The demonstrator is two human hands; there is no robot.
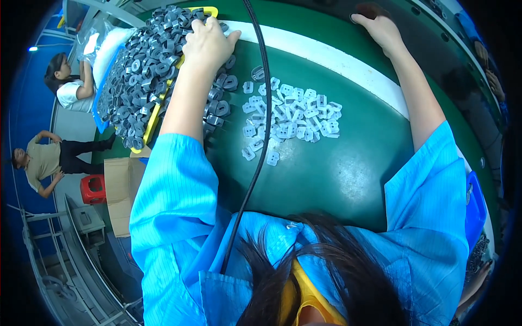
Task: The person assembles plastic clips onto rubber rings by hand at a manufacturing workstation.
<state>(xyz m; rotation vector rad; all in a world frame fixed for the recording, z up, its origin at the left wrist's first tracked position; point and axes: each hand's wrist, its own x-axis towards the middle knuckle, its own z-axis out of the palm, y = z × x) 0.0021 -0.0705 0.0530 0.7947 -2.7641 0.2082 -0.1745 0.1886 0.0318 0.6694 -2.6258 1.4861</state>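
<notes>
My left hand (209, 44) is at the far end of a heap of dark grey ring-shaped plastic parts (155, 65). Its fingers are apart, bent down onto the parts, with the thumb out to the right; nothing shows held. A yellow tray (151, 126) lies under part of the heap. At the far right, my right hand (382, 33) reaches over a dark strip beyond the white band. Its thumb points left beside a dark brown shape (372, 10), and its other fingers are hard to make out. Between my arms lie many small pale translucent plastic pieces (293, 114) on the green table (326, 179).
A black cable (263, 65) runs across the view over the table. A blue tray (99, 111) borders the heap on the left. Beyond are a cardboard box (117, 185), a red stool (93, 189) and two people. Another blue bin (474, 209) stands right of my arm.
</notes>
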